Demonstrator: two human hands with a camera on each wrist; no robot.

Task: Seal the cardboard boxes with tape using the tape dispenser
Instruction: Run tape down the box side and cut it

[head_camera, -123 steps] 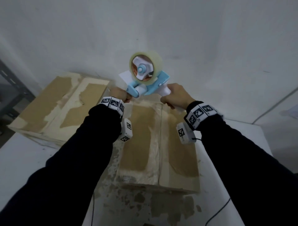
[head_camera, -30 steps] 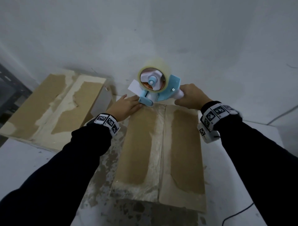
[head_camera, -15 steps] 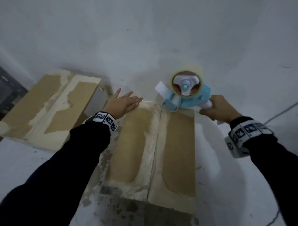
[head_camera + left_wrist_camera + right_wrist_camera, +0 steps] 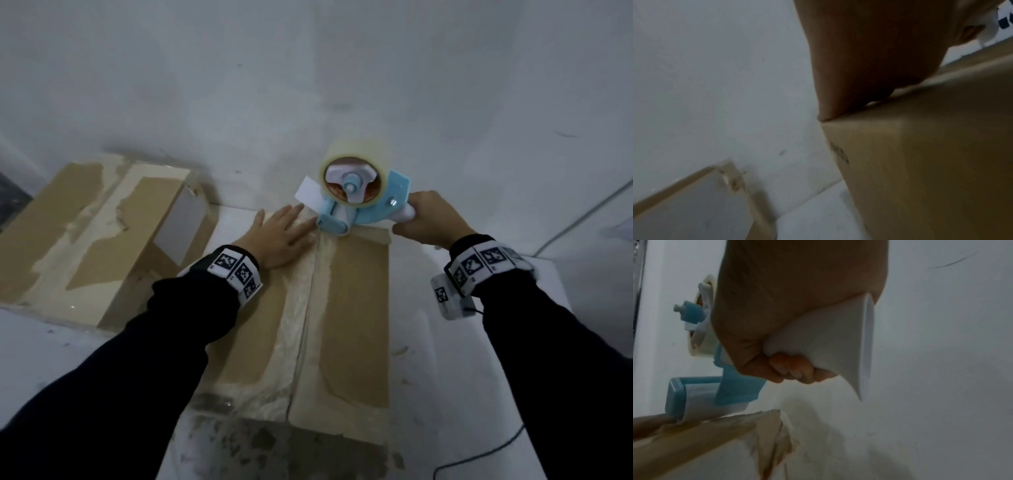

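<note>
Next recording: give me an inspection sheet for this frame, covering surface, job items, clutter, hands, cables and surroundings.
Surface: white table, stained and scuffed near the front edge.
Job's things: near cardboard box, flaps closed, old tape residue along the centre seam; tape dispenser with its front end on the far end of that seam; second cardboard box further left, top torn.
Clutter: nothing seen.
Hands: left hand flat on the near box's left flap; right hand grips the dispenser handle.
Cables: dark cable at the table's near right.
Surroundings: white wall; dark shelving at far left.
</note>
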